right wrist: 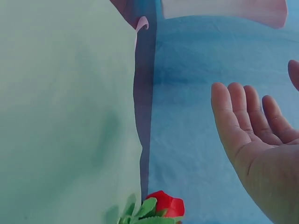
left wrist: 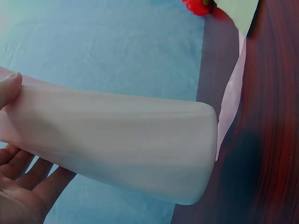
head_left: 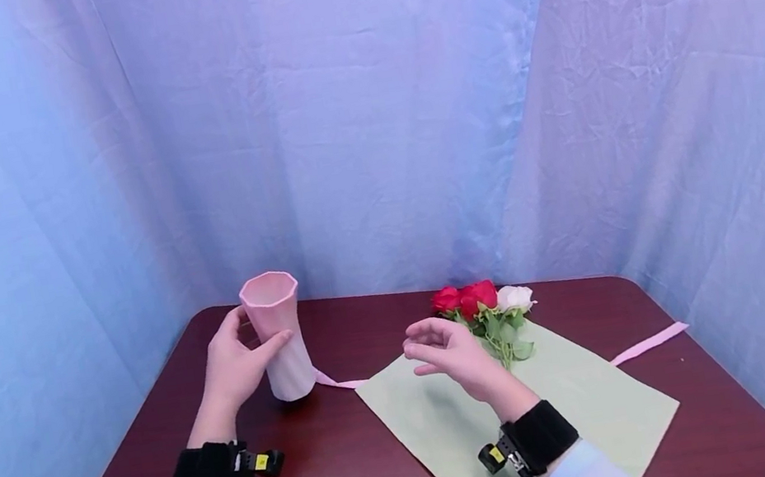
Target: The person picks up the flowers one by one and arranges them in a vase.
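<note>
Curtain (head_left: 364, 124): Hangs in blue-lilac folds behind and on both sides of the desk (head_left: 359, 467).
Desk: Shows a dark red-brown top. Take middle as clock centre in the head view, 12 toward the curtain.
Green sheet (head_left: 588, 398): Lies at 3 o'clock, askew to the desk edges.
Vase (head_left: 288, 362): Located at 10 o'clock, mouth up, pink at the rim fading to white. Base contact with the desk not certain.
Vase axis: Close to upright, top leaning slightly toward 11 o'clock.
Vase bearing: Between 2 and 3 o'clock from the left hand (head_left: 234, 370), in contact; between 9 and 10 o'clock from the right hand (head_left: 457, 356), well apart. Treat left hand as nearer. Judge sideways offset from vase to rose bunch (head_left: 498, 329) as the governing relation.
Left hand: Grips the vase below the rim, thumb on the near face, fingers around the far side.
Right hand: Holds nothing; fingers relaxed, slightly bent. Hovers above the green sheet, with rose bunch near at 2 o'clock.
Rose bunch: Lies between 1 and 2 o'clock, blooms toward 12; two red and one white visible.
Pink ribbon (head_left: 650, 344): Emerges beside the green sheet at 3 o'clock and near the vase base at 10 o'clock; middle hidden.
</note>
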The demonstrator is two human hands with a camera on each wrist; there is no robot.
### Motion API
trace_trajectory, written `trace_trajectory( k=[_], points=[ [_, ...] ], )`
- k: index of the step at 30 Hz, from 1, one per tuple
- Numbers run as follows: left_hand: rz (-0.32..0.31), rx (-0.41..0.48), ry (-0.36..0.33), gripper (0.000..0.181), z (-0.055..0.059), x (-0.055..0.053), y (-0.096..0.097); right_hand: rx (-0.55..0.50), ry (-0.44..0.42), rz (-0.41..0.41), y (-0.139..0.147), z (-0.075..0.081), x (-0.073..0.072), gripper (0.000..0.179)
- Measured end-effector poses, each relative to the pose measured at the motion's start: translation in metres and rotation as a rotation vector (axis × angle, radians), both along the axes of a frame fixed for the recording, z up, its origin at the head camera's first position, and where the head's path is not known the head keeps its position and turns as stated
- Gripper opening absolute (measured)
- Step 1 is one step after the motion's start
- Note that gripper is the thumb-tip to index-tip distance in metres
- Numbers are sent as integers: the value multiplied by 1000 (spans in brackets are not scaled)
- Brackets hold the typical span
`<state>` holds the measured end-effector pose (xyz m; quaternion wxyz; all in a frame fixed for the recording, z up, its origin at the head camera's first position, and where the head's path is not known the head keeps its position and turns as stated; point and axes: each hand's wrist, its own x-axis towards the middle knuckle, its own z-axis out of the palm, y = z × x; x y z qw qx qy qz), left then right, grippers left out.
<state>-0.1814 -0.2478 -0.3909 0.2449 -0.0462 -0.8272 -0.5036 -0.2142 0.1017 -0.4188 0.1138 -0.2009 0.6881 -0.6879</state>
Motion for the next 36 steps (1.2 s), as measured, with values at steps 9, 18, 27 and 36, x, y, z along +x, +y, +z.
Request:
trace_trajectory(
  k=[9,18,27,36],
  points=[
    [-101,-27,-11,70,1,2,14,44,26,27,13,0,10,43],
    [-236,-33,-11,66,0,4,32,134,101,45,22,-3,19,41],
    [-399,-35,-56,64,-1,8,46,140,138,72,26,-5,22,40],
    [-569,-2,-81,64,-4,10,58,168,147,94,30,-9,24,40]
  ],
)
